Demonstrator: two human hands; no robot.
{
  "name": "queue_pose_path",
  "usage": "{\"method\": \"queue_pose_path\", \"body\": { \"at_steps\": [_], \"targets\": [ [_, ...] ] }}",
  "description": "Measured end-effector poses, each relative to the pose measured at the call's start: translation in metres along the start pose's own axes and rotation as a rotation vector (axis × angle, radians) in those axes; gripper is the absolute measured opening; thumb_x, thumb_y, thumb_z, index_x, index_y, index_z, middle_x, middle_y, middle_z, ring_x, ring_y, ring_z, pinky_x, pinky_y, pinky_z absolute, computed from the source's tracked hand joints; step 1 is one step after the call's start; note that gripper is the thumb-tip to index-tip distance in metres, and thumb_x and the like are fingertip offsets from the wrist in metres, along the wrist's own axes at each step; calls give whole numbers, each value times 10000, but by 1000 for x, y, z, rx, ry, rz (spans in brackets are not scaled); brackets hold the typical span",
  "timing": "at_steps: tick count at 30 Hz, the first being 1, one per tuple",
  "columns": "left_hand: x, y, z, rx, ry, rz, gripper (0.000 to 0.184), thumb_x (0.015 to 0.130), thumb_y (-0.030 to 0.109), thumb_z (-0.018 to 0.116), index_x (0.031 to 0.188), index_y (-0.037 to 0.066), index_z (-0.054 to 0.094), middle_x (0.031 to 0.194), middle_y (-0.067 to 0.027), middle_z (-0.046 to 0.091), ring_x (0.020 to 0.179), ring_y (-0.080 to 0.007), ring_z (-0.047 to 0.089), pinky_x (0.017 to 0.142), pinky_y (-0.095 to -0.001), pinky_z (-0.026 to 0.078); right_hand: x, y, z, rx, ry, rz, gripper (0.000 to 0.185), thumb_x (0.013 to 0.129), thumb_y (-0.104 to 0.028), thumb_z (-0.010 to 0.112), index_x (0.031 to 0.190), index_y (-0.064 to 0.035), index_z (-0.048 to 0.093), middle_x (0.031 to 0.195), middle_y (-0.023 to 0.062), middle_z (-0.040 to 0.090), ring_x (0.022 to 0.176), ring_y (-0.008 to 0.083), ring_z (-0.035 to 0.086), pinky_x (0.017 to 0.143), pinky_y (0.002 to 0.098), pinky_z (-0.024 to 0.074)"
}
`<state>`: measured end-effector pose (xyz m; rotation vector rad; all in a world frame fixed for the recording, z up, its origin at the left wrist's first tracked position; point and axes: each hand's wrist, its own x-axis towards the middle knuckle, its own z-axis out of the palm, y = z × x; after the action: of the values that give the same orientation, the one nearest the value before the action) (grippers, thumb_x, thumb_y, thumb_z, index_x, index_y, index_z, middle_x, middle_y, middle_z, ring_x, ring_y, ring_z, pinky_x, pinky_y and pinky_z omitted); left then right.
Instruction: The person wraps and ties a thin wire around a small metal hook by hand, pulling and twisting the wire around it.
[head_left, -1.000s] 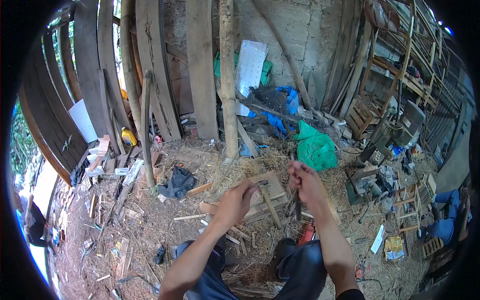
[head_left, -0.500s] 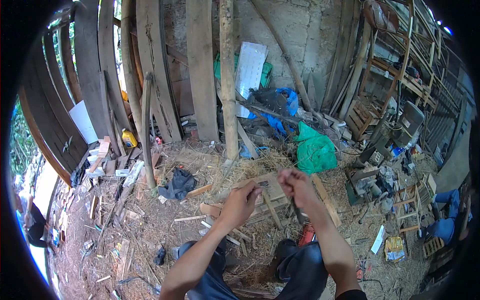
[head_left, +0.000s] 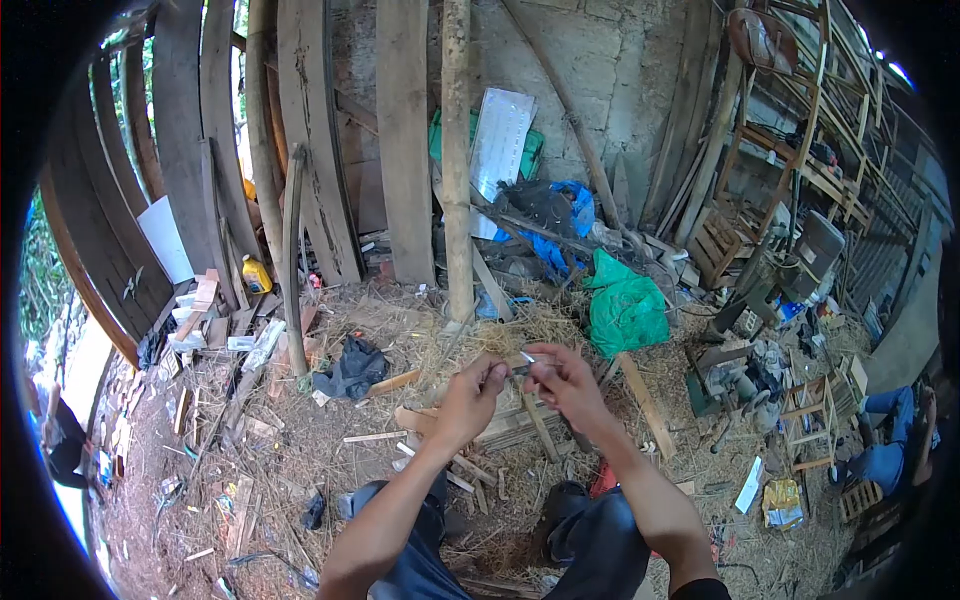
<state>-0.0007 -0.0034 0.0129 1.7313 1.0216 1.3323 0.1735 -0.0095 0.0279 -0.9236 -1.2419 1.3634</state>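
In front of me, my left hand (head_left: 468, 400) is closed, its thumb and forefinger pinching a small greyish piece (head_left: 518, 369) too small to name. Close to its right, my right hand (head_left: 566, 388) is closed too, fingers curled around something with a small bright whitish tip (head_left: 527, 358) at the fingertips. What that is, I cannot make out. Both hands meet at the piece, above wooden boards (head_left: 510, 428) on the straw-covered ground. A dark narrow shape (head_left: 578, 436) shows below my right hand; whether the hand holds it is unclear.
A wooden post (head_left: 456, 200) rises ahead, with a green sack (head_left: 627, 310) to its right and black plastic (head_left: 352, 368) to its left. Loose planks (head_left: 645, 405) and scraps litter the floor. A person in blue (head_left: 885, 450) is at the far right, another person (head_left: 65, 440) far left.
My right hand has moved left and slightly down, so its fingers now meet the piece in my left hand. The left hand has shifted slightly left.
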Motion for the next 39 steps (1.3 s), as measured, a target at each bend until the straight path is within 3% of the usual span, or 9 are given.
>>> {"method": "queue_pose_path", "body": {
  "at_steps": [3,5,11,14,21,24,33,36,39],
  "targets": [
    [-1,8,3,117,-61,-5,109,912,109,515,924,18,574,663,-115,571,544,-168,487,530,-299,387,2,-2,-2,55,-67,37,244,925,-176,538,1119,-31,507,759,41,605,514,37,389,443,183,320],
    [-1,7,1,101,-131,-34,118,927,112,494,920,12,557,656,-25,487,616,-85,421,557,-250,355,7,1,-9,95,-85,54,251,927,-173,535,1136,-38,503,753,31,600,514,35,387,443,183,315],
    [-3,11,-1,140,-155,4,105,921,104,495,924,23,560,650,-40,503,580,-95,427,535,-260,360,4,-2,-12,81,14,34,201,930,-150,523,1093,-34,539,712,-6,559,505,30,371,432,181,281],
    [-4,-7,7,78,-95,124,103,920,107,493,925,31,563,638,-55,499,562,-103,427,532,-263,360,2,6,-9,50,-145,86,166,929,-147,523,1029,-20,566,704,-11,554,502,27,363,420,179,261],
    [-6,13,1,158,-179,73,104,922,113,492,902,29,551,623,-61,471,572,-116,427,550,-280,369,7,-1,-25,217,-41,117,180,911,-186,559,988,-24,580,688,-32,541,482,28,356,408,185,240],
    [-11,12,-3,163,-218,67,106,922,114,493,884,32,550,622,-56,461,572,-115,415,549,-284,368,13,-4,-52,249,255,7,189,902,-201,576,982,-30,574,700,-35,540,489,32,360,411,180,236],
    [-9,6,4,60,-228,19,150,940,149,475,880,33,551,637,-11,463,598,-98,425,549,-268,363,-2,4,-9,110,5,94,136,907,-182,566,949,-53,576,712,-26,541,499,26,364,418,188,251],
    [-6,-2,-4,-28,-295,-127,182,952,163,460,880,19,543,648,11,471,607,-87,429,558,-253,365,7,7,-18,47,-78,87,120,910,-167,558,920,-49,578,708,-25,542,498,26,362,418,192,248],
    [-8,3,-8,-97,-375,-185,184,953,158,464,875,12,543,651,33,478,621,-75,437,566,-235,365,14,-6,-50,305,203,56,109,895,-146,573,883,-38,581,694,-27,533,489,28,366,403,199,234]
  ]
}}
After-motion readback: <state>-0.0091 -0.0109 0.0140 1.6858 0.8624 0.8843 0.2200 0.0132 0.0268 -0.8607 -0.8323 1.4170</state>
